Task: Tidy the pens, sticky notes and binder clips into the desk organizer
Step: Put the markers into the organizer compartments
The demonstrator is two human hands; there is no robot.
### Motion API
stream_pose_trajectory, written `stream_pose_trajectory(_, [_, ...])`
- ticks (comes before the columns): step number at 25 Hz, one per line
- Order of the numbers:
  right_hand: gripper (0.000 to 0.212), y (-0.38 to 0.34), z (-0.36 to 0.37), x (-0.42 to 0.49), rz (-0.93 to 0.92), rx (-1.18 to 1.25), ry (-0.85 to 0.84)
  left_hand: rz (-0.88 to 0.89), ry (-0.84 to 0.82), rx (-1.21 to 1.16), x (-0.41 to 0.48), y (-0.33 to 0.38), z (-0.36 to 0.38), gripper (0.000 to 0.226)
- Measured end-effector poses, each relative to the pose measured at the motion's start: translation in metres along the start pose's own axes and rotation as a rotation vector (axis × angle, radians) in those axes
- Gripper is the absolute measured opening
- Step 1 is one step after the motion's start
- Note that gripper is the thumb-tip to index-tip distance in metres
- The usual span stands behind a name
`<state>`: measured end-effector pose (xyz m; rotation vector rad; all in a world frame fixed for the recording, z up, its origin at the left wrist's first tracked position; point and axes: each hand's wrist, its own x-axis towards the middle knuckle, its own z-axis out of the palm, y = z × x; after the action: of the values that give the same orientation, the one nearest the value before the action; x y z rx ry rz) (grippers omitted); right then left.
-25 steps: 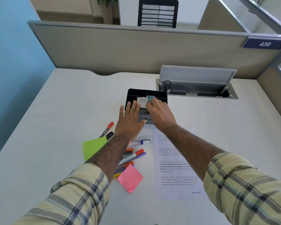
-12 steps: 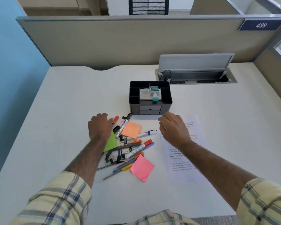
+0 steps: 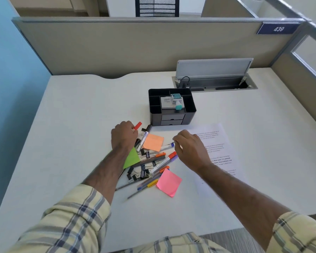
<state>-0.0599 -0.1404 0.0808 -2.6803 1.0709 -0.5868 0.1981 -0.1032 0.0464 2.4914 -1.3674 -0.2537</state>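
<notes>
Red marker (image 3: pixel 137 125), likely light, stiff, slick, gripped along barrel by left hand (image 3: pixel 124 137); right hand (image 3: pixel 190 148) over blue pen (image 3: pixel 169 145), grip unclear.

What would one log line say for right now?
left hand grips red-capped marker | right hand at blue-capped pen, grip unclear | desk organizer: no pens seen inside

Three sticky notes (image 3: pixel 153 142), one organizer (image 3: pixel 172 114), one printed sheet (image 3: pixel 219 143).

Left hand (image 3: pixel 124 137) grips red-capped marker (image 3: pixel 137 125); right hand (image 3: pixel 188 148) curled at blue-capped pen (image 3: pixel 169 145); desk organizer (image 3: pixel 189 115) behind.
</notes>
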Motion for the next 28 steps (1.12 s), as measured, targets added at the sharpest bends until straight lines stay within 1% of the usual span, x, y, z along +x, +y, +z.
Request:
stream_pose_trajectory(2, [0.013,-0.012,-0.01,0.022,-0.016,0.047,0.016,0.082,0.105,-0.26,-0.001,0.009,-0.014,0.02])
stream_pose_trajectory(3, [0.017,-0.017,-0.015,0.037,0.008,0.079,0.0,0.126,0.134,-0.35,-0.001,0.016,-0.021,0.019])
stream_pose_trajectory(5, [0.031,-0.026,-0.024,0.07,0.09,0.186,-0.078,0.213,0.144,-0.435,0.001,0.033,-0.033,0.016])
stream_pose_trajectory(7, [0.045,-0.032,-0.033,0.103,0.118,0.308,-0.144,0.287,0.138,-0.45,0.002,0.052,-0.04,0.015])
stream_pose_trajectory(8, [0.044,-0.034,-0.037,0.117,0.112,0.338,-0.149,0.314,0.156,-0.438,0.002,0.06,-0.043,0.015])
stream_pose_trajectory(10, [0.029,-0.034,-0.043,0.141,0.081,0.3,-0.13,0.334,0.216,-0.403,0.007,0.072,-0.047,0.014])
stream_pose_trajectory(12, [0.014,-0.033,-0.046,0.154,0.048,0.239,-0.117,0.305,0.254,-0.396,0.011,0.077,-0.049,0.016])
stream_pose_trajectory(14, [0.012,-0.031,-0.048,0.16,0.032,0.222,-0.07,0.255,0.275,-0.408,0.011,0.072,-0.047,0.023])
stream_pose_trajectory(16, [0.013,-0.027,-0.048,0.164,0.023,0.2,-0.003,0.151,0.264,-0.345,0.01,0.059,-0.04,0.024])
stream_pose_trajectory(17, [0.014,-0.024,-0.047,0.164,0.015,0.167,0.012,0.089,0.23,-0.272,0.008,0.051,-0.034,0.023])
stream_pose_trajectory(19, [0.015,-0.021,-0.042,0.165,-0.007,0.099,0.004,0.002,0.105,-0.097,0.001,0.038,-0.019,0.023])
stream_pose_trajectory(21, [0.014,-0.016,-0.035,0.165,-0.023,0.065,-0.036,-0.022,-0.011,0.017,-0.007,0.034,-0.005,0.025])
stream_pose_trajectory(23, [0.012,-0.014,-0.026,0.164,-0.036,0.05,-0.1,-0.024,-0.081,0.078,-0.011,0.035,0.005,0.028])
stream_pose_trajectory(26, [0.012,-0.012,-0.016,0.165,-0.031,0.048,-0.216,-0.027,-0.137,0.187,-0.012,0.036,0.015,0.03])
stream_pose_trajectory(28, [0.016,-0.012,-0.013,0.164,-0.014,0.051,-0.245,-0.027,-0.15,0.263,-0.013,0.036,0.019,0.028])
